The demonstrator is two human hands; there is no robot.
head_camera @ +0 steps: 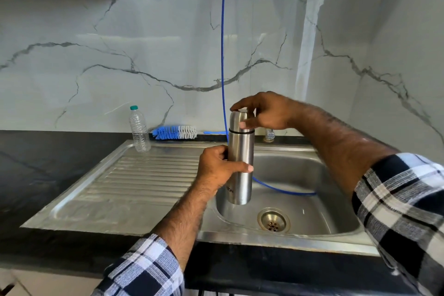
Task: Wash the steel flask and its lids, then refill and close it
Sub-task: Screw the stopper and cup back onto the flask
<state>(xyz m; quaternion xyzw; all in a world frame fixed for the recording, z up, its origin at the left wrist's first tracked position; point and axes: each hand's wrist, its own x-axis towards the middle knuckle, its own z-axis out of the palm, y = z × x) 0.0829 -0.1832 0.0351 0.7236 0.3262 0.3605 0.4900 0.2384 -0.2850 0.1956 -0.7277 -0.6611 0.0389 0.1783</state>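
Observation:
A tall steel flask point(240, 151) stands upright in the air above the left side of the sink basin point(312, 199). My left hand point(217, 167) grips its body around the middle, thumb across the front. My right hand point(262, 110) holds the steel cap lid point(237, 120) on top of the flask, fingers over the top and thumb on its side. The cap sits on the flask above a dark ring. Any inner lid is hidden.
A blue hose point(223, 55) hangs down the marble wall into the basin. A blue and white bottle brush point(174, 132) and a clear plastic water bottle point(139, 131) stand at the back of the ribbed drainboard point(144, 175). A tap base point(269, 136) sits behind the basin; the drain point(273, 220) is near the front.

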